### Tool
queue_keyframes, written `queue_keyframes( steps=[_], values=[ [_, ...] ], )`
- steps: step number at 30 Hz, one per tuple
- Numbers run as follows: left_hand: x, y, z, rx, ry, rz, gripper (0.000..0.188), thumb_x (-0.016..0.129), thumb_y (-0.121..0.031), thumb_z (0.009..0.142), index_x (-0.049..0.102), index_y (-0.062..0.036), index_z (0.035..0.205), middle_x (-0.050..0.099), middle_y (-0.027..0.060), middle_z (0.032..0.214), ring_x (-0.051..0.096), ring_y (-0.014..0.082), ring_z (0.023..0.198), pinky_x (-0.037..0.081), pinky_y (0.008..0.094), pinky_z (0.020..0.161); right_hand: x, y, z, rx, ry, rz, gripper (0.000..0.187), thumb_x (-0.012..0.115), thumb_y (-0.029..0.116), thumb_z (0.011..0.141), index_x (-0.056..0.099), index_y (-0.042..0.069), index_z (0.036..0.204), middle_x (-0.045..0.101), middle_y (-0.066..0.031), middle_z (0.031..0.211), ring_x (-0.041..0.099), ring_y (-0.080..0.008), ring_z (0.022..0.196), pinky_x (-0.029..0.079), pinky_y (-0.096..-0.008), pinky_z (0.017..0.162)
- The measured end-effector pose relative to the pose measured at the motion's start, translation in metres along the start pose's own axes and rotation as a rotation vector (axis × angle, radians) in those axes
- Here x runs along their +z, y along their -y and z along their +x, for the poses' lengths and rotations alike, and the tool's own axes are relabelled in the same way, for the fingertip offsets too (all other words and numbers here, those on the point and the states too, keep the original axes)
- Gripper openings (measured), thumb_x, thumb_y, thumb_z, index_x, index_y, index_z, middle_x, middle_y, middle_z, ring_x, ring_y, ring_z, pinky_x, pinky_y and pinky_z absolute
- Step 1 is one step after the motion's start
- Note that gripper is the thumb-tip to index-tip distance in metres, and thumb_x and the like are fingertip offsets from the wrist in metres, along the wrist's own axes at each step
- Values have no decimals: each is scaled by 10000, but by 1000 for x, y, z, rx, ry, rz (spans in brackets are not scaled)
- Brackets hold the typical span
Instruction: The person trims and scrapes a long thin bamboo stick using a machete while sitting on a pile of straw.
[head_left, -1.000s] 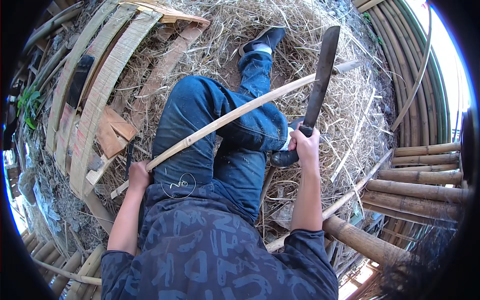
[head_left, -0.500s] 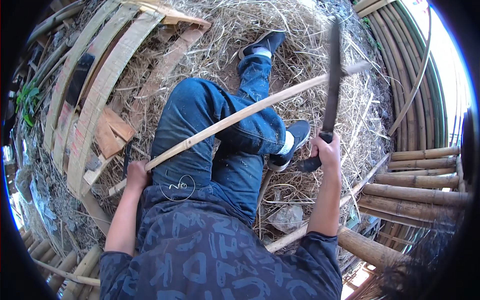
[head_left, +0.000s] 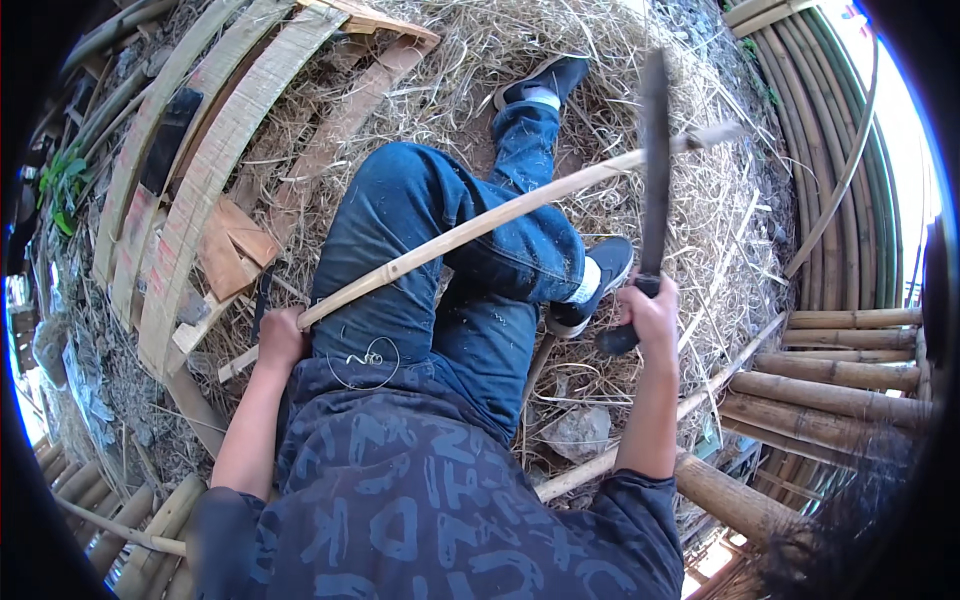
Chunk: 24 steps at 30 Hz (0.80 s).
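At left, left hand (head_left: pixel 283 335) wrapped round stick (head_left: pixel 495 219); at right, right hand (head_left: pixel 650 312) wrapped round knife (head_left: pixel 656 195), arm (head_left: pixel 650 420) reaching forward.

Stick (head_left: pixel 470 228): long, slim, pale, smooth-looking, slight bend. Knot with small dark mark on lower half; far end greyer, rougher. Lies diagonal over the legs, lower left to upper right, held near the lower end, short tip showing past the grip. In one piece.

Knife (head_left: pixel 656 180): long dark blade, black handle with thick, curved butt. Held by handle, blade pointing to top of view, slightly blurred. Blade crosses in front of stick near its far end; can't tell if touching.
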<state>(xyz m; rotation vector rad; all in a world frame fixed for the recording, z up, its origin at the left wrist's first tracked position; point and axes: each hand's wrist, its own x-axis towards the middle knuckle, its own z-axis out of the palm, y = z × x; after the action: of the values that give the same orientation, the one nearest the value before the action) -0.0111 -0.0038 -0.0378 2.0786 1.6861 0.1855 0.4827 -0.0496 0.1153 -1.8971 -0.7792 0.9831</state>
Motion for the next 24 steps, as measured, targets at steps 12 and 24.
queue_keyframes(
  steps=[12,24],
  values=[
    [3,-2,2,-1,6,-42,92,595,-65,669,662,-50,729,614,221,699,614,407,715,496,478,659,27,-6,-12,63,33,41,152,609,-41,702,521,-12,822,522,-31,577,510,-106,429,409,-245,404],
    [3,6,3,35,-23,7,101,628,-85,640,665,-62,731,607,215,673,618,395,687,503,467,647,18,3,-13,53,96,-41,107,604,-54,693,536,-10,764,533,-29,573,515,-104,434,412,-234,418]
  ],
)
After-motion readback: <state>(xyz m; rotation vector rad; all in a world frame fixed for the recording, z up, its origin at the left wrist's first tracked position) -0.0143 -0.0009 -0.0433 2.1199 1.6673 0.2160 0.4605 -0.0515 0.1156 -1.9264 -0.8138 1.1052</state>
